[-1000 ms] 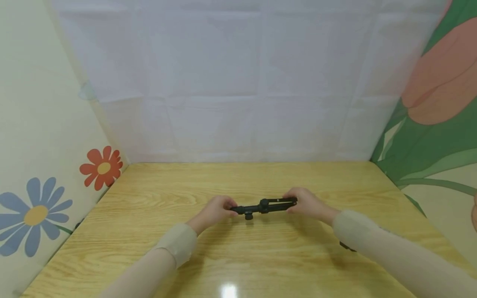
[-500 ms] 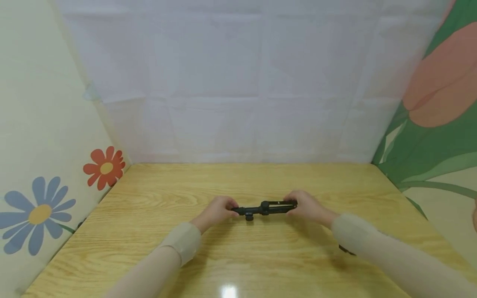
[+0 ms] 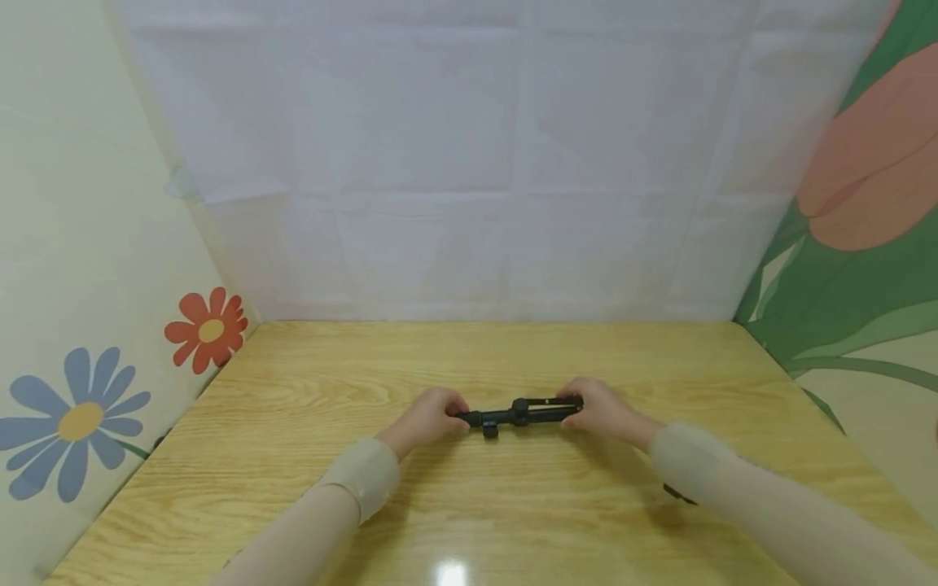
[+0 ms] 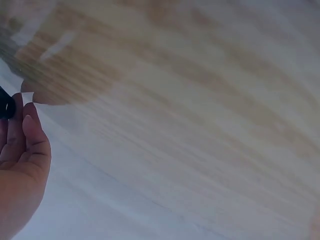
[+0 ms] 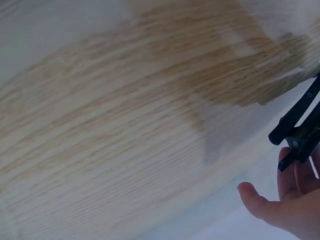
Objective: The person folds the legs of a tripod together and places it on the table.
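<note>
A slim black folded mini tripod (image 3: 520, 413) lies crosswise between my two hands, close over the wooden table, in the head view. A round knob hangs below its left part, and slender legs run side by side at its right part. My left hand (image 3: 432, 419) pinches its left tip. At the leg end, the fingers of my right hand (image 3: 602, 411) curl round the tripod. The left wrist view catches only the dark tip of the tripod (image 4: 6, 105) at my fingers. In the right wrist view the leg ends (image 5: 295, 135) rest against my fingers, with the thumb held apart.
The wood-grain table (image 3: 469, 505) reaches back to a white cloth backdrop (image 3: 425, 163). Walls with painted flowers stand at the left (image 3: 81, 244) and right (image 3: 865, 325). A small dark piece (image 3: 679, 493) shows beneath the right sleeve.
The tripod's left end has dipped slightly, and its legs have come a little closer together. Both hands keep their places at its ends. The head view has shifted slightly.
</note>
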`<action>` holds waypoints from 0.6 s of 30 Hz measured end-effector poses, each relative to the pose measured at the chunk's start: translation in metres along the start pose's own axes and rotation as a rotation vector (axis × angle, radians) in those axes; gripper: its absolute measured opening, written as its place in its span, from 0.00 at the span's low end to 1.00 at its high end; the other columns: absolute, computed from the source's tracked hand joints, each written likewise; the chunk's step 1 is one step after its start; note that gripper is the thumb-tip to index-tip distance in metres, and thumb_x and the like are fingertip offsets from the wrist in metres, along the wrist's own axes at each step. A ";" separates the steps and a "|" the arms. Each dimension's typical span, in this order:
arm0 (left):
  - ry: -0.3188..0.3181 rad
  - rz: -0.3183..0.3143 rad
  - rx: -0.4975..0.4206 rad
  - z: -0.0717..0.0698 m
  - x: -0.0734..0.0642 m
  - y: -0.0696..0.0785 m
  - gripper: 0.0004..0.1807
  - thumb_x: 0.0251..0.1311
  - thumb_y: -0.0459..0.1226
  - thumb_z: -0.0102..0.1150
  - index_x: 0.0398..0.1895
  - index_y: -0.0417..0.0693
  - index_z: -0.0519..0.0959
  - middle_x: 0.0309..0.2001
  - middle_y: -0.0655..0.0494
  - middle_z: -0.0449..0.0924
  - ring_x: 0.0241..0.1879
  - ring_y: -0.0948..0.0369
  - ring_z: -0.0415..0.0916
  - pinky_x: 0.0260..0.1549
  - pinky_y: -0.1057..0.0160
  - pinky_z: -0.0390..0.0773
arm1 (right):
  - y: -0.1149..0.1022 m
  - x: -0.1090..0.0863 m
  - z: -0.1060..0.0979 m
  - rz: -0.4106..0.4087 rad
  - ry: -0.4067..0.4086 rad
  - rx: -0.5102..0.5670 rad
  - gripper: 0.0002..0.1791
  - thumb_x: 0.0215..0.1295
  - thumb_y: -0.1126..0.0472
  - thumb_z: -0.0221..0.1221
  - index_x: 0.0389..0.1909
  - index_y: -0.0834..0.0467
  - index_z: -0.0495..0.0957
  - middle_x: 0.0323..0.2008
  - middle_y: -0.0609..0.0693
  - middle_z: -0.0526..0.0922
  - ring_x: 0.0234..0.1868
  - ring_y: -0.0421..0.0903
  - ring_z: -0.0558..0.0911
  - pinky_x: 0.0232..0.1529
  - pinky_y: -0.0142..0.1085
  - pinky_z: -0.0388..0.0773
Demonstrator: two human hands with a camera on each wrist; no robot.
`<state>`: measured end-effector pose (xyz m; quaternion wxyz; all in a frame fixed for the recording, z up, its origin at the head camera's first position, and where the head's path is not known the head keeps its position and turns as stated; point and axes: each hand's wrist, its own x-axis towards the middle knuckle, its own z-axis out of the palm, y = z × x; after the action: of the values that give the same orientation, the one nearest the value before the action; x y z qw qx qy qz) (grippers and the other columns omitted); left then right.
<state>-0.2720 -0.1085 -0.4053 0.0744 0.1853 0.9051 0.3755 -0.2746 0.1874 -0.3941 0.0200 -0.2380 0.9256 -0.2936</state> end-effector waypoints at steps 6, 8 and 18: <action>0.005 -0.004 -0.005 -0.001 -0.001 -0.002 0.09 0.55 0.27 0.67 0.39 0.34 0.81 0.36 0.50 0.82 0.38 0.58 0.78 0.41 0.57 0.79 | 0.003 0.001 0.001 -0.033 -0.003 0.007 0.23 0.48 0.68 0.72 0.46 0.71 0.79 0.44 0.62 0.82 0.47 0.59 0.79 0.52 0.53 0.75; 0.005 -0.014 -0.020 -0.001 -0.001 -0.001 0.09 0.57 0.28 0.66 0.41 0.35 0.80 0.38 0.50 0.82 0.39 0.58 0.78 0.42 0.57 0.79 | 0.004 0.000 0.001 -0.040 -0.007 0.015 0.22 0.49 0.68 0.72 0.46 0.71 0.79 0.44 0.63 0.82 0.47 0.59 0.79 0.51 0.53 0.75; 0.030 -0.036 -0.030 0.002 0.000 -0.002 0.11 0.58 0.30 0.65 0.44 0.36 0.81 0.39 0.51 0.82 0.39 0.59 0.77 0.41 0.58 0.79 | 0.009 0.000 0.000 0.014 -0.051 0.072 0.24 0.53 0.66 0.70 0.50 0.71 0.77 0.49 0.64 0.80 0.49 0.59 0.79 0.52 0.53 0.75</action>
<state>-0.2720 -0.1087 -0.4079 0.0704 0.1623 0.9034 0.3905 -0.2779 0.1936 -0.3992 0.0545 -0.2381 0.9152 -0.3206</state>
